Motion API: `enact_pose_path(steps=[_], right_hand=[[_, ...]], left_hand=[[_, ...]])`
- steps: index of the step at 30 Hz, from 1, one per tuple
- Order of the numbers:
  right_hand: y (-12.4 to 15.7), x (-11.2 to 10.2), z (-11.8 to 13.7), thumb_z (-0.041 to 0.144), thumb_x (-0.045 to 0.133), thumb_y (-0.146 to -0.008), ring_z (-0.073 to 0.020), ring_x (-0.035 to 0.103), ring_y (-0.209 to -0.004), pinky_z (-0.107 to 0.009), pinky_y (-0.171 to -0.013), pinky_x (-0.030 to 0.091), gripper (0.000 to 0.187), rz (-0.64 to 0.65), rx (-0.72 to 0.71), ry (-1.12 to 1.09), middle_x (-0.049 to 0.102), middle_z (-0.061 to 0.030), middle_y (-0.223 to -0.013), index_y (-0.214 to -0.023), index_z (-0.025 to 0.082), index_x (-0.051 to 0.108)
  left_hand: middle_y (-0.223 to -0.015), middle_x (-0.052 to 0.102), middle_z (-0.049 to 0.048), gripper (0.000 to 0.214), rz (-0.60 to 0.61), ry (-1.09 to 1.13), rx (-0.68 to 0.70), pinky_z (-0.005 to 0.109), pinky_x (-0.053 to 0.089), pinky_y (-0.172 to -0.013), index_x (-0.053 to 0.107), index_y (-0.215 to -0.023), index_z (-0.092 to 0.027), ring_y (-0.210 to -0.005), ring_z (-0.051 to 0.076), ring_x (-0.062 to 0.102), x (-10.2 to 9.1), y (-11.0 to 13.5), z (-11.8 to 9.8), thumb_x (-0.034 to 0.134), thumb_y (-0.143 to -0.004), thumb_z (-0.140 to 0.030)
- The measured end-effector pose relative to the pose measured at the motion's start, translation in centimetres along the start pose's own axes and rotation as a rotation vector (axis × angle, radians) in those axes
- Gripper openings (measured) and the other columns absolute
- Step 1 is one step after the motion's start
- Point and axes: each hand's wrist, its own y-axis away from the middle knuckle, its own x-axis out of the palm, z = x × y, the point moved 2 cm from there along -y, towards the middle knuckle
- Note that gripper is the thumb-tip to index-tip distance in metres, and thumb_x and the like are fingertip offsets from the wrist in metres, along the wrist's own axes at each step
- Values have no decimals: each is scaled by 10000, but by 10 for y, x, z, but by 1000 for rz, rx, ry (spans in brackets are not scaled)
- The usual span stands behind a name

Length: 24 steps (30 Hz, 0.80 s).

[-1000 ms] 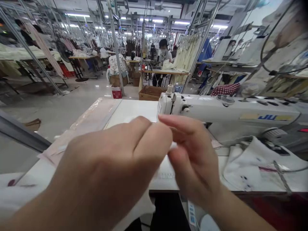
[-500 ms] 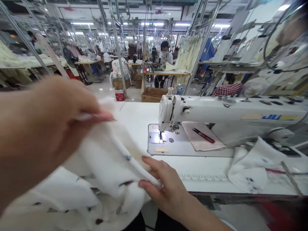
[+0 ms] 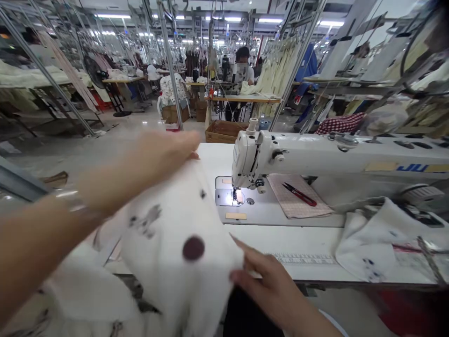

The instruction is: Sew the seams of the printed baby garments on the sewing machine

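Observation:
White printed fabric (image 3: 164,234), with a large dark dot and smaller grey motifs, hangs stretched between my two hands. My left hand (image 3: 171,147) is raised at the far side and pinches its upper edge; motion blurs the fingers somewhat. Lower down, my right hand (image 3: 261,269) grips the right edge between thumb and fingers. More of the cloth spills over the table's front edge at the lower left. Just right of the fabric stands a white sewing machine (image 3: 252,159), its needle area lit, with none of this cloth under the presser foot.
Red-handled thread snips (image 3: 300,194) lie on a folded pink checked cloth (image 3: 291,210) on the machine bed. Another white printed piece (image 3: 368,248) rests at the right. A measuring tape (image 3: 301,259) runs along the table front. Beyond, a cardboard box (image 3: 224,133) and a seated co-worker (image 3: 242,70) are visible.
My left hand has moved right and away from me, lifting the fabric's edge. The cloth now spreads flatter, showing the large dark dot. My right hand has shifted slightly right, still gripping.

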Motion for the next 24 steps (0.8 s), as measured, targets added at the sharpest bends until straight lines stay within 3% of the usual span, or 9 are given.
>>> enact_pose_path(steps=[2,4,7,10,14,18,24], right_hand=[[-3,0,-19,267,485,-919,-221,602,-1036,-385,-874,521,422,-87,-8,132,654,-56,-1092,-1340,263,451],[-1,-1,-31,224,493,-910,-250,529,-1140,-443,-930,475,387,-148,-96,264,602,-99,-1193,-1296,235,495],[3,-2,-37,159,499,-903,-217,559,-930,-387,-783,483,243,-113,-144,308,639,-71,-963,-1114,227,598],[0,-1,-32,155,520,-893,-191,506,-763,-367,-702,416,199,-22,-110,354,591,-37,-805,-1052,226,617],[-8,2,-30,162,559,-868,-200,467,-777,-371,-730,348,142,92,-3,439,559,-37,-808,-975,228,626],[-9,5,-31,152,554,-864,-200,455,-787,-366,-765,303,90,145,6,441,559,-25,-789,-891,217,611],[-15,13,-34,148,525,-874,-200,472,-776,-358,-779,276,229,92,-48,505,597,-34,-838,-1090,204,574]], left_hand=[[-892,558,28,323,140,-44,-33,260,439,-705,556,-984,-38,-813,155,581,32,-13,-15,491,-941,-352],[-1028,563,87,264,251,-24,-60,289,450,-731,554,-1042,-52,-877,188,580,61,-15,-32,561,-909,-281],[-1044,583,61,183,414,184,43,362,437,-807,591,-1026,-152,-903,205,581,91,2,-58,631,-854,-196],[-1001,593,30,229,554,391,191,413,379,-881,621,-1013,-223,-946,222,561,108,29,-74,704,-800,-234],[-826,578,-6,45,492,378,236,394,333,-895,595,-821,-182,-825,174,539,116,45,-73,628,-848,-168],[-739,549,-11,145,409,245,250,298,355,-704,489,-766,-169,-666,153,471,119,44,-67,498,-897,-108],[-703,536,-10,165,356,159,269,294,344,-662,466,-788,-167,-597,143,433,125,52,-70,439,-857,-20]])
